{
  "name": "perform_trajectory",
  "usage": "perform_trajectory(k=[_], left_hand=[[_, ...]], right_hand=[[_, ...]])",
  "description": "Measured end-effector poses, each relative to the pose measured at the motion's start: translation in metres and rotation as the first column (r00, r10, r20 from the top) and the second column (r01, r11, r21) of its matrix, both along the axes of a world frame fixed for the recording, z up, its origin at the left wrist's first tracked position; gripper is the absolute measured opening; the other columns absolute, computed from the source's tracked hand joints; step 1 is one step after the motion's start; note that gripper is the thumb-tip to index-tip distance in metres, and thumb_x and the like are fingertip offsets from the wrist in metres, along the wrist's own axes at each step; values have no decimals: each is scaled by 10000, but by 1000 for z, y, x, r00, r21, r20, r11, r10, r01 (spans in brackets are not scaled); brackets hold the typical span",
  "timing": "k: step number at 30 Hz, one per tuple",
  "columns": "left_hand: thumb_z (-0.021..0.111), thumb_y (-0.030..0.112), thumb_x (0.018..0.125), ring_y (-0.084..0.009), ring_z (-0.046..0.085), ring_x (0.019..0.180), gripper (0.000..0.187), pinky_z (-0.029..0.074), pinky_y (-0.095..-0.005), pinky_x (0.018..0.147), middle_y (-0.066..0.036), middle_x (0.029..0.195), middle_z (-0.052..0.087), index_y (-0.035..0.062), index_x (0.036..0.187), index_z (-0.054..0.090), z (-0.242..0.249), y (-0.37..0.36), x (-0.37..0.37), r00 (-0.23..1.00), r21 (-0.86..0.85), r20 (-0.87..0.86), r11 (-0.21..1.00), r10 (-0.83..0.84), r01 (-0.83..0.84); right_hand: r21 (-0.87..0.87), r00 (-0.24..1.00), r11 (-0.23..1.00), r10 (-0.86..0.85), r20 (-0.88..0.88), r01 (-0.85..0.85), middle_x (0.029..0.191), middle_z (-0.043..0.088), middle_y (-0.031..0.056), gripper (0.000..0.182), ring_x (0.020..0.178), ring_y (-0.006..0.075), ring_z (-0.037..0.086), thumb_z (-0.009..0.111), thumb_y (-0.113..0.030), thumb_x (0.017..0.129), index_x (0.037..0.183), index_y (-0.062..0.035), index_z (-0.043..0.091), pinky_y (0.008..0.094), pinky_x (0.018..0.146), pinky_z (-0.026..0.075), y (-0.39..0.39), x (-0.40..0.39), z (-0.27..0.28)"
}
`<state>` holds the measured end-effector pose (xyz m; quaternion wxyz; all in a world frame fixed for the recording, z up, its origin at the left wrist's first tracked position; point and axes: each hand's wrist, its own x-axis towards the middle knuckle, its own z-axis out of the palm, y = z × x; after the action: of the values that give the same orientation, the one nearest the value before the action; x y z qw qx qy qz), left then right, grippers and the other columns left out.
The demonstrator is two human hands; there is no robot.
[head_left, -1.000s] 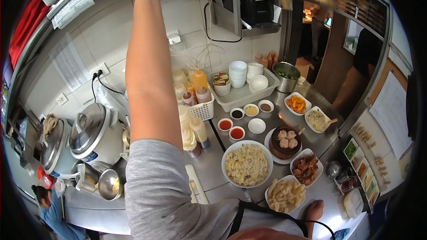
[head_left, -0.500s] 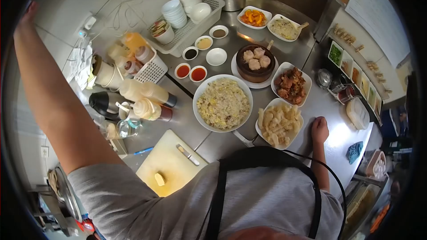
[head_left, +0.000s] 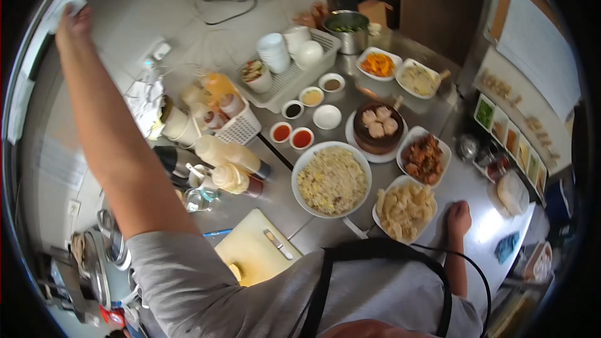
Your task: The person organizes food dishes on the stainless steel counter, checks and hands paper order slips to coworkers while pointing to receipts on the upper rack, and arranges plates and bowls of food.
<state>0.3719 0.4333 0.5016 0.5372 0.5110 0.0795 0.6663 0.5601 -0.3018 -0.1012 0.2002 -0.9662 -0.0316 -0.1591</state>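
My left arm stretches up at the far left, and my left hand [head_left: 76,24] has its fingers closed at the lower end of a white paper slip [head_left: 76,1]. My right hand [head_left: 459,216] rests on the steel counter in a loose fist, with nothing visible in it. Nearest to that fist is a white dish of pale fried pieces [head_left: 405,210], and behind it a dish of browned fried meat [head_left: 423,158]. A large bowl of fried rice [head_left: 332,179] stands in the middle, beside a round steamer with dumplings [head_left: 378,124].
A cutting board [head_left: 253,247] with a small knife lies before me. Squeeze bottles [head_left: 233,161] and a white basket [head_left: 239,126] stand left. Sauce dishes [head_left: 302,138], a crate of bowls [head_left: 288,81] and a steel pot [head_left: 348,36] are farther back.
The view has tilted upward and left, so the counter sits lower and farther right. My left hand now shows fully, at a white paper slip. My right fist stays on the counter.
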Motion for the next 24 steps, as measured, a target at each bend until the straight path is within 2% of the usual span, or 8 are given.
perform_trajectory(k=[2, 5, 7, 12, 20, 24], left_hand=[[473, 140, 772, -215, 445, 551, 165, 360, -318, 478, -122, 713, 480, 15, 860, 411, -14, -46, 8, 1000, -131, 25, 991, 17, -14], [469, 169, 774, -202, 447, 550, 164, 353, -308, 480, -114, 702, 491, 28, 848, 430, -13, -33, 7, 999, -181, 33, 983, -37, 43], [455, 199, 779, -214, 444, 580, 203, 351, -317, 535, -119, 712, 490, 11, 851, 428, -8, -17, 5, 999, -200, -17, 979, -38, 34], [419, 212, 794, -226, 463, 617, 226, 349, -325, 564, -133, 733, 502, -4, 862, 421, 0, 6, 0, 997, -160, -80, 987, 11, -24], [411, 210, 803, -229, 474, 660, 230, 347, -339, 579, -121, 768, 503, 2, 900, 405, 3, 26, -3, 997, -156, -73, 988, 3, -14], [407, 210, 807, -230, 480, 682, 234, 346, -346, 587, -115, 786, 504, 5, 919, 396, 1, 28, -6, 998, -157, -62, 987, 7, -16]], right_hand=[[66, 999, 998, 6, -32, -4, 687, 546, 86, 75, 562, 293, 523, 465, -168, 732, 708, -102, 489, 380, 484, 406, 4, -1, 8], [-17, 998, 1000, 20, 53, -19, 685, 547, 84, 67, 558, 291, 523, 463, -160, 732, 709, -103, 490, 376, 484, 406, 5, -3, 11], [3, 999, 1000, 26, 19, -26, 685, 547, 81, 63, 563, 288, 525, 463, -161, 731, 715, -107, 491, 374, 486, 407, 4, -6, 13], [18, 1000, 1000, 12, -12, -12, 693, 549, 73, 58, 575, 280, 529, 466, -161, 726, 725, -110, 494, 367, 489, 408, 5, -4, 14], [19, 997, 1000, -10, -71, 11, 675, 541, 64, 79, 575, 243, 535, 473, -172, 730, 744, -102, 507, 332, 504, 415, 6, -4, 17], [26, 998, 999, -18, -68, 20, 682, 542, 60, 68, 570, 247, 532, 472, -166, 726, 733, -107, 504, 342, 499, 412, 5, -4, 16]])
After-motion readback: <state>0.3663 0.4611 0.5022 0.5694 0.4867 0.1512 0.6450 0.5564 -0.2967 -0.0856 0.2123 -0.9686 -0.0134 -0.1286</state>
